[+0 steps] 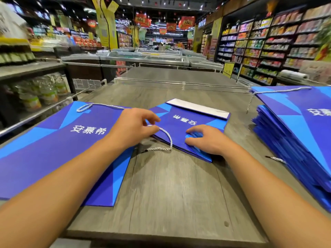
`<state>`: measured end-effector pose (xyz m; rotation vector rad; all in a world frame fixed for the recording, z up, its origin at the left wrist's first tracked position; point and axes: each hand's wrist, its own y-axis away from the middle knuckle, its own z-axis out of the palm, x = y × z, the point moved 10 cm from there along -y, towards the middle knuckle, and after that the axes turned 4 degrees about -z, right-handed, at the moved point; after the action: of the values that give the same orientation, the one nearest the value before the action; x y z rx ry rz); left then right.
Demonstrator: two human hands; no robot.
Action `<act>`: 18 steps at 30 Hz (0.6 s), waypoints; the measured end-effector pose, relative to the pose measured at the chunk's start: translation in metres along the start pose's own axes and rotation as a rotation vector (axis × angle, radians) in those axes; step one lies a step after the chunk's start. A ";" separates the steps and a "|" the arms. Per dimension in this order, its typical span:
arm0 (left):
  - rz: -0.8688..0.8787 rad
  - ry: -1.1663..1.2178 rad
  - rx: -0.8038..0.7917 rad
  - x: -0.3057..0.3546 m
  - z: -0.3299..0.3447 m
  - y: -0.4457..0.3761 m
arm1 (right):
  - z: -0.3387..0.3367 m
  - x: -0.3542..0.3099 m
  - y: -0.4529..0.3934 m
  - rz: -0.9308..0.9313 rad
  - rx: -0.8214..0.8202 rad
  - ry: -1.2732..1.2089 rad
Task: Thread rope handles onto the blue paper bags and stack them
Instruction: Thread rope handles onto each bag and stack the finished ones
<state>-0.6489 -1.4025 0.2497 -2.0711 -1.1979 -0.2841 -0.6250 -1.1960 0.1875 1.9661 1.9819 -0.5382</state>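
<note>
A flat blue paper bag (189,122) with white lettering lies in the middle of the grey table (170,185), its white bottom flap at the far end. My left hand (132,126) pinches one end of a white twisted rope handle (167,140) at the bag's near left edge; the rope loops down onto the table. My right hand (206,138) presses with curled fingers on the bag's near right corner. A larger blue bag (53,149) with a rope handle lies flat on the left.
A tall stack of blue bags (295,136) sits at the right, a loose rope end (277,159) poking out beside it. Store shelves with jars stand left, freezer chests and snack shelves lie beyond the table.
</note>
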 end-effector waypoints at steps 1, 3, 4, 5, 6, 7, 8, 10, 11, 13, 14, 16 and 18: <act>0.054 -0.034 -0.073 0.002 0.009 0.000 | 0.000 -0.003 0.001 -0.023 -0.013 -0.011; 0.160 -0.140 -0.219 0.007 0.031 0.002 | 0.002 -0.008 0.002 -0.080 -0.045 -0.017; 0.193 -0.175 -0.275 0.008 0.041 0.004 | 0.004 -0.010 0.002 -0.100 -0.063 -0.014; 0.195 -0.194 -0.318 0.007 0.049 0.005 | 0.005 -0.010 0.002 -0.115 -0.079 -0.016; 0.175 -0.206 -0.358 0.004 0.056 0.005 | 0.006 -0.009 0.001 -0.123 -0.092 -0.022; 0.156 -0.218 -0.387 0.002 0.060 0.006 | 0.006 -0.009 0.000 -0.128 -0.100 -0.032; 0.147 -0.223 -0.402 0.003 0.062 0.007 | 0.006 -0.009 0.000 -0.128 -0.100 -0.036; 0.158 -0.206 -0.396 0.009 0.060 0.009 | 0.005 -0.009 -0.001 -0.120 -0.092 -0.031; 0.165 -0.182 -0.372 0.011 0.058 0.008 | 0.004 -0.010 -0.002 -0.121 -0.079 -0.023; 0.123 -0.070 -0.289 0.010 0.049 0.005 | 0.000 -0.014 -0.002 -0.137 -0.028 -0.028; 0.071 0.019 -0.232 0.006 0.043 0.001 | -0.002 -0.016 -0.002 -0.150 0.009 -0.059; -0.010 0.176 -0.109 -0.002 0.030 -0.005 | -0.008 -0.025 0.001 -0.187 0.074 -0.197; -0.033 0.263 -0.036 -0.006 0.022 -0.007 | -0.007 -0.035 0.005 -0.214 0.097 -0.330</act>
<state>-0.6611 -1.3894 0.2341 -1.9731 -1.0740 -0.5778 -0.6186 -1.2239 0.2101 1.5972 1.9912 -0.9595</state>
